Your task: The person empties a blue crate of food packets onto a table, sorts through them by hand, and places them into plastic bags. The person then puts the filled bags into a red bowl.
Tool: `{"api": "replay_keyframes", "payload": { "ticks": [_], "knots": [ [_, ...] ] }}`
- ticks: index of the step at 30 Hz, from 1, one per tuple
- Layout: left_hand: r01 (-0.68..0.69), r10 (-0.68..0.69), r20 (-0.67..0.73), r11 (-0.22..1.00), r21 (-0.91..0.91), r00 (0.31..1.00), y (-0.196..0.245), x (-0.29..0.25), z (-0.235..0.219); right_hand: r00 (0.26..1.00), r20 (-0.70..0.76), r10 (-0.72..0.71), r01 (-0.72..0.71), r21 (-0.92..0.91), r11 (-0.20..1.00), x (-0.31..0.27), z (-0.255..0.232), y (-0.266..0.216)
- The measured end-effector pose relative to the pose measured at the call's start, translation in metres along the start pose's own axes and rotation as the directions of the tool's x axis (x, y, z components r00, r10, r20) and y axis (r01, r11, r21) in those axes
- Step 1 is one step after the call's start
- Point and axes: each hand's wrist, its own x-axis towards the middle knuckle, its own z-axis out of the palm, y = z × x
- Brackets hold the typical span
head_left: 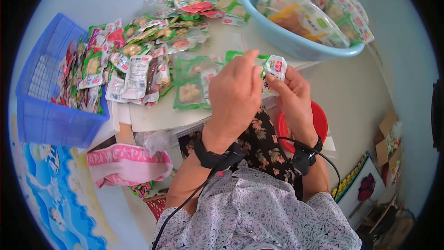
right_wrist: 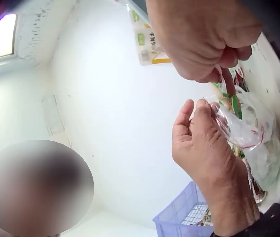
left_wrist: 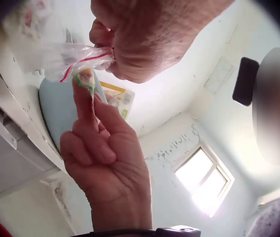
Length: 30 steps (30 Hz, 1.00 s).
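Observation:
In the head view my left hand [head_left: 236, 97] is raised over the table edge, close to my right hand [head_left: 296, 95]. Between thumb and fingers, my right hand pinches a small green-and-white snack packet [head_left: 277, 66]. A clear zip bag [right_wrist: 251, 133] with a red line along it is pinched in my left hand [right_wrist: 206, 143], as the right wrist view shows. The zip bag [left_wrist: 83, 59] overlaps the packet [left_wrist: 85, 79] in the left wrist view. Green-edged packets [head_left: 189, 93] lie on the table just left of my left hand.
A heap of assorted snack packets [head_left: 138, 71] spreads over the table from a blue basket [head_left: 60, 115]. At the back right a light blue basin [head_left: 296, 52] holds larger packets. Below my right hand is a red bucket [head_left: 320, 118]. A pink towel [head_left: 127, 163] hangs at lower left.

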Motion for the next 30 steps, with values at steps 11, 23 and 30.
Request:
{"api": "replay_keyframes", "payload": {
  "ticks": [11, 23, 30],
  "knots": [
    [-0.068, 0.070, -0.092, 0.997, 0.026, 0.993, -0.007, 0.023, -0.007, 0.955, 0.251, 0.158, -0.143, -0.075, 0.987, 0.032, 0.032, -0.009],
    [-0.166, 0.159, -0.059, 0.976, -0.144, 0.985, -0.008, 0.017, -0.007, 0.869, 0.369, -0.331, 0.492, -0.720, 0.489, 0.062, -0.009, 0.094],
    [-0.136, 0.139, -0.006, 0.962, -0.238, 0.990, -0.011, -0.004, -0.008, 0.781, 0.557, -0.282, 0.601, -0.547, 0.583, 0.069, 0.046, 0.044]
  ]
}}
